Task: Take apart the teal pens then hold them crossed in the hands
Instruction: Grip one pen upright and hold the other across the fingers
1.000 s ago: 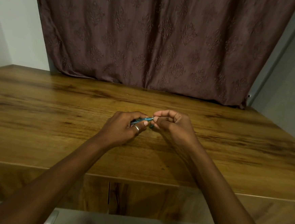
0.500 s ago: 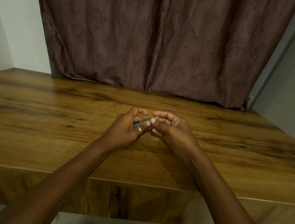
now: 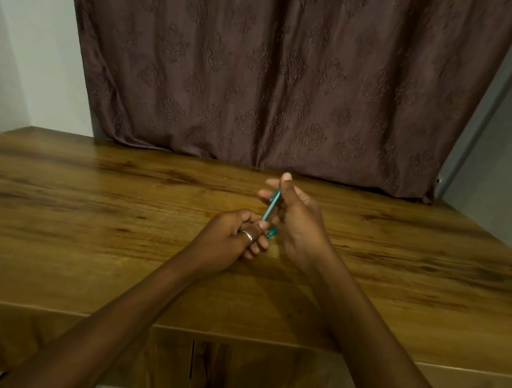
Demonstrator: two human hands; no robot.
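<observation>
Both hands are above the middle of the wooden table (image 3: 94, 211). My right hand (image 3: 295, 224) pinches a thin teal pen (image 3: 271, 205) between thumb and fingers; the pen slants up and away, its upper end near my fingertips. My left hand (image 3: 233, 238), with a ring on one finger, is curled round a second teal pen, of which only a short tip (image 3: 271, 232) sticks out to the right. The slanted pen's lower end reaches my left fingertips. Most of the second pen is hidden in my left fist.
A brown patterned curtain (image 3: 288, 74) hangs behind the table's far edge. Pale walls stand at the left and right. The table's near edge (image 3: 237, 334) runs below my forearms.
The pens lay together nearly level between both hands. Now my right hand has risen and moved away, tilting one pen steeply upward, while my left hand keeps the other low.
</observation>
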